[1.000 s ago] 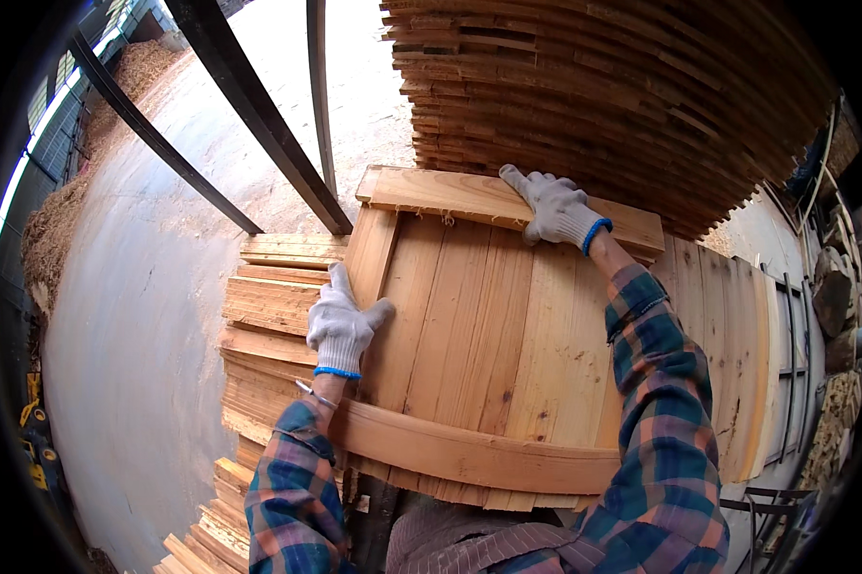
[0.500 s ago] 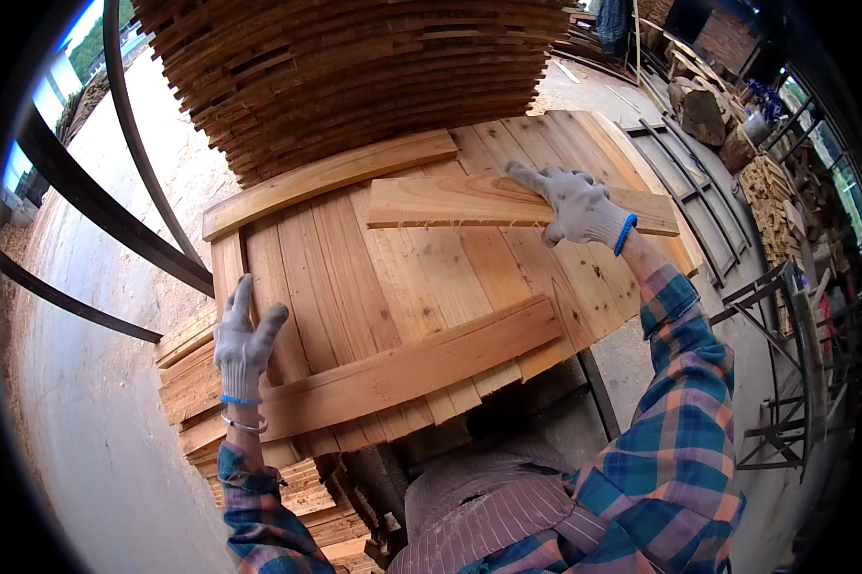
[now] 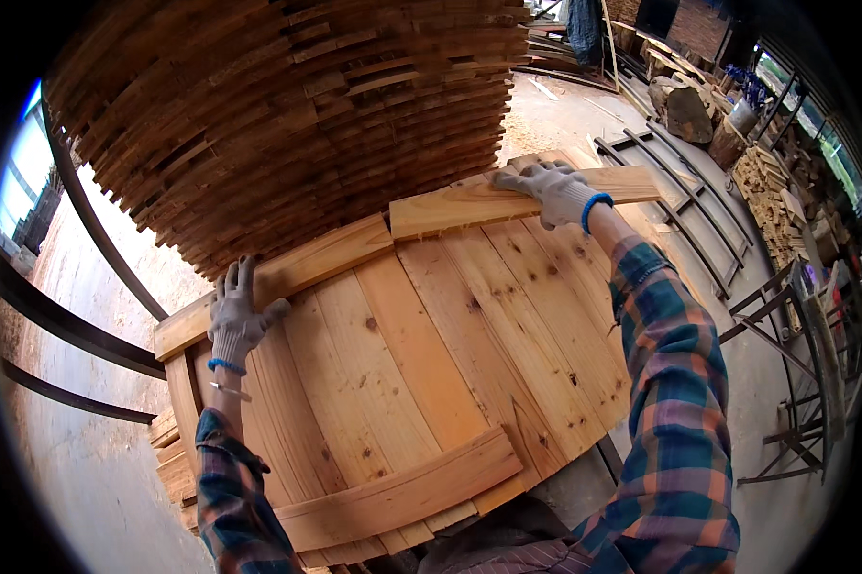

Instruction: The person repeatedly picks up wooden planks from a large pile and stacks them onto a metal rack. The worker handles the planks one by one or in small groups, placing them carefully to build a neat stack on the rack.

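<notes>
My gloved left hand (image 3: 240, 314) lies with its fingers stretched over a wooden board (image 3: 331, 258) along the far left edge, thumb apart. My gloved right hand (image 3: 555, 193) grips a second wooden board (image 3: 445, 212) from above, fingers across its top and thumb on the near side. The two boards sit nearly end to end, meeting near the middle of the far edge. Beneath them is a layer of wooden planks (image 3: 397, 349) laid side by side. Another crosswise board (image 3: 407, 488) rests on the planks along the near side.
A tall stack of thin wooden slats (image 3: 297, 124) stands just beyond the planks. Dark curved metal bars (image 3: 77, 330) cross the left. On the right are a metal frame (image 3: 680, 196) on the floor, a cut log (image 3: 687, 115) and a metal stand (image 3: 785, 411).
My right hand has carried its board toward the far edge, in line with the far left board. My left hand has moved from the left side of the planks onto that far board.
</notes>
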`<state>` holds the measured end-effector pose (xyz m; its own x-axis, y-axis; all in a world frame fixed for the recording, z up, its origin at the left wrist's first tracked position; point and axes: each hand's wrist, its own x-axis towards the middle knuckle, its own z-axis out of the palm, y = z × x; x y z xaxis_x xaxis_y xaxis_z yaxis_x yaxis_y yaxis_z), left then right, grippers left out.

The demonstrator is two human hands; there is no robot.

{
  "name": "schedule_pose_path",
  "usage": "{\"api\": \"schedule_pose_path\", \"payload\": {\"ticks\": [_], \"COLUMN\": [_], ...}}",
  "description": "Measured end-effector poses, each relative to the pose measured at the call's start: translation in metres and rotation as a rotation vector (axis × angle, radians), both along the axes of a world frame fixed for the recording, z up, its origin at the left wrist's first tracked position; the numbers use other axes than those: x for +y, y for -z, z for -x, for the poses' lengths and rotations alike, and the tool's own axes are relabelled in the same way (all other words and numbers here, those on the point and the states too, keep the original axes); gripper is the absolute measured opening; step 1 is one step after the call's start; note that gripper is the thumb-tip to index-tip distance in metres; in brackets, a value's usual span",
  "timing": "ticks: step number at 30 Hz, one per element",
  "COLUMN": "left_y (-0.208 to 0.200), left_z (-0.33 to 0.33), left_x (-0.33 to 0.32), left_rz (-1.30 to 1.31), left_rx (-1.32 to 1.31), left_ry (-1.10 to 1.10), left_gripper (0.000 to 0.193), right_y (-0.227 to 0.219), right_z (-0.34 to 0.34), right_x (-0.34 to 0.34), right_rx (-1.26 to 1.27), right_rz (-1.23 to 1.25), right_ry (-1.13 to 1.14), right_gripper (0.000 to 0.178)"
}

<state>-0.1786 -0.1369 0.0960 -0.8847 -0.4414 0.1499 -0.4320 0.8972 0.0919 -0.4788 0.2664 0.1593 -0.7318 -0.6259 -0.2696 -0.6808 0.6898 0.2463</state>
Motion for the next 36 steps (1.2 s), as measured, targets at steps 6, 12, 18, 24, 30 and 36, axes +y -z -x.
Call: {"api": "schedule_pose_path", "payload": {"ticks": [6, 12, 18, 24, 30, 36], "left_y": [0.022, 0.026, 0.022, -0.038, -0.017, -0.014], "left_z": [0.055, 0.043, 0.047, -0.029, -0.245, -0.279], "left_x": [0.015, 0.006, 0.012, 0.037, 0.133, 0.165], "left_rz": [0.074, 0.119, 0.060, -0.279, -0.178, -0.294], "left_rx": [-0.204, -0.168, -0.143, 0.125, -0.178, -0.149], "left_ry": [-0.112, -0.160, -0.130, 0.014, 0.236, 0.118], "left_gripper": [0.111, 0.108, 0.104, 0.106, 0.118, 0.100], "right_y": [0.045, 0.044, 0.109, 0.057, 0.023, 0.047], "right_z": [0.073, 0.079, 0.080, -0.025, -0.258, -0.324], "right_x": [-0.013, -0.037, -0.048, -0.036, 0.005, 0.007], "right_rx": [-0.064, -0.032, 0.494, 0.070, -0.621, -0.359], "right_rz": [0.030, 0.090, 0.029, 0.155, 0.449, 0.255], "right_ry": [-0.063, -0.134, -0.156, 0.045, -0.654, -0.745], "right_gripper": [0.100, 0.096, 0.080, 0.085, 0.089, 0.090]}}
